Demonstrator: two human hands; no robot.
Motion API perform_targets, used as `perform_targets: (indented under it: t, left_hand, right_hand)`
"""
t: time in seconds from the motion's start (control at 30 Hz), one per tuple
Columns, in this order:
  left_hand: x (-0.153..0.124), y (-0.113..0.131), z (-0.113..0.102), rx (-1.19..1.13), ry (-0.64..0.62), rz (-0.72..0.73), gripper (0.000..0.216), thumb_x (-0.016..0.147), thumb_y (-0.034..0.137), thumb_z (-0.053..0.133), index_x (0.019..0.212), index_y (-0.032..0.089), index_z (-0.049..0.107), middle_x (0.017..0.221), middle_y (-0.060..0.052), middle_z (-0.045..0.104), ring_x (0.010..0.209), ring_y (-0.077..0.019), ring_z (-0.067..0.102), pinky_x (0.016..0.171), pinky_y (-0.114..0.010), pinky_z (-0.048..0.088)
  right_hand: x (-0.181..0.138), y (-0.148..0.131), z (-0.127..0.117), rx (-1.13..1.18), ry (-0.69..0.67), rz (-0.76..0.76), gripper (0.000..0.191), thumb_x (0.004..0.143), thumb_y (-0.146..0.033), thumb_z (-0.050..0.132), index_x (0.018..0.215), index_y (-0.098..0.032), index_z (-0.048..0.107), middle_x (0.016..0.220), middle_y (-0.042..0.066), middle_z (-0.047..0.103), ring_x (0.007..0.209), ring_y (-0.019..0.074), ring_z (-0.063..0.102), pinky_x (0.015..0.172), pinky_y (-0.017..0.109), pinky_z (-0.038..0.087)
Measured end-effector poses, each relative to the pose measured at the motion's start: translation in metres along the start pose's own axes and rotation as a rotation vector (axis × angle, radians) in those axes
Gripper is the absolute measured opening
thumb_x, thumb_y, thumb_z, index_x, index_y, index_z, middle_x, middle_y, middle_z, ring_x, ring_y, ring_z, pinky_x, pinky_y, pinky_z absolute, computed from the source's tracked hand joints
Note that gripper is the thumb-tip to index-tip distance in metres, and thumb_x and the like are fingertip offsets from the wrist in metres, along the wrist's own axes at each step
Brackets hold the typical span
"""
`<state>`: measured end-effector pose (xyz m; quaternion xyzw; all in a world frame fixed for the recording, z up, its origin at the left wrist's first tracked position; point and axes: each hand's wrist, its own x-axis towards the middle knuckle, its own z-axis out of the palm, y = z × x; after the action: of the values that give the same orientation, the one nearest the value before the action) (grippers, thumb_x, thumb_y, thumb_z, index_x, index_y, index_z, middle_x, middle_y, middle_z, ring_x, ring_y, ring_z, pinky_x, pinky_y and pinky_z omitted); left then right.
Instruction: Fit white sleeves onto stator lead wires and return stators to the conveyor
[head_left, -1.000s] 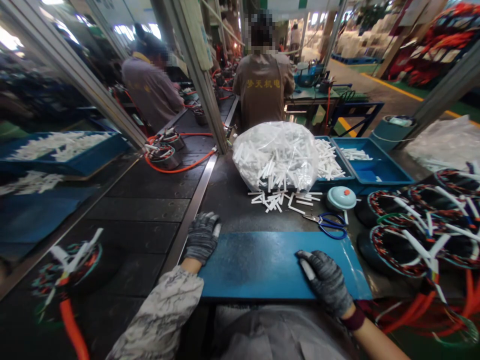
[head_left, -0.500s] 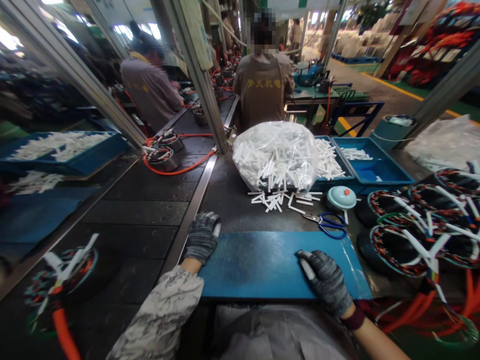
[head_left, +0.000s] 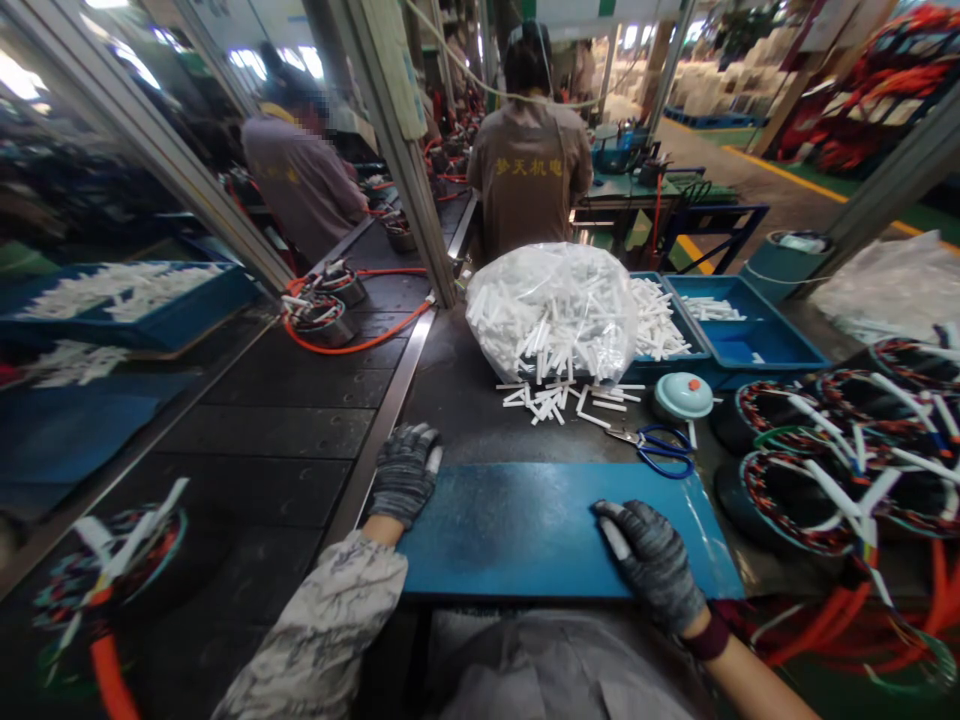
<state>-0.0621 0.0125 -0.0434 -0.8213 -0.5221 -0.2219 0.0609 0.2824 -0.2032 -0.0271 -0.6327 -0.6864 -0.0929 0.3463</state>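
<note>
My left hand [head_left: 406, 474], in a grey knit glove, lies palm down at the left corner of a blue mat [head_left: 517, 530]. Its fingers are stretched out, and nothing shows in them. On the mat's right part rests my right hand [head_left: 651, 556], also gloved, loosely open with the thumb apart. Beyond the mat lie blue-handled scissors [head_left: 664, 450] and a round pale-blue container [head_left: 682, 397] with an orange knob. A clear plastic bag [head_left: 551, 310] full of short white tubes stands behind them, and loose white tubes [head_left: 551, 402] spill out in front.
Several wound motor stators [head_left: 795, 500] with white sleeves and orange cables crowd the right side. On the black conveyor [head_left: 262, 490] at left sits another stator [head_left: 112, 565]. Blue bins [head_left: 765, 335] hold white tubes. A metal post [head_left: 409, 170] rises ahead; co-workers [head_left: 529, 165] are beyond.
The near stator on the left conveyor has shifted slightly toward me and to the left, as have the belt's plate seams. Both my hands stay in place.
</note>
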Motion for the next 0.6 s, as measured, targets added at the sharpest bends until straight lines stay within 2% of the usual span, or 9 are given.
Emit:
perform_targets:
  t: [0.17,0.37,0.6]
  left_hand:
    - [-0.0003,0.0017,-0.0015,0.012,0.02,0.021,0.03,0.096,0.032,0.047,0.113,0.035,0.071,0.127,-0.006,0.072,0.125,-0.0287,0.064,0.116,-0.048,0.047]
    - [-0.0015,0.0006,0.0023,0.015,0.047,0.023,0.033,0.097,0.033,0.045,0.112,0.023,0.072,0.124,-0.01,0.073,0.122,-0.0315,0.064,0.113,-0.051,0.048]
    - [-0.003,-0.0012,0.003,0.016,0.039,0.029,0.031,0.097,0.032,0.047,0.113,0.022,0.072,0.126,-0.011,0.072,0.124,-0.0299,0.063,0.116,-0.049,0.045]
  right_hand:
    - [0.0016,-0.0018,0.0,-0.014,-0.002,-0.024,0.025,0.104,-0.029,0.054,0.106,-0.02,0.077,0.085,0.005,0.075,0.075,0.0168,0.069,0.074,0.027,0.054]
    - [0.0007,-0.0026,-0.0005,-0.023,-0.025,-0.027,0.025,0.104,-0.029,0.053,0.109,-0.019,0.076,0.084,0.005,0.073,0.075,0.0167,0.067,0.072,0.027,0.052]
    - [0.0003,-0.004,-0.0003,-0.025,-0.011,-0.026,0.025,0.104,-0.029,0.053,0.108,-0.02,0.076,0.084,0.005,0.073,0.075,0.0166,0.067,0.072,0.027,0.051]
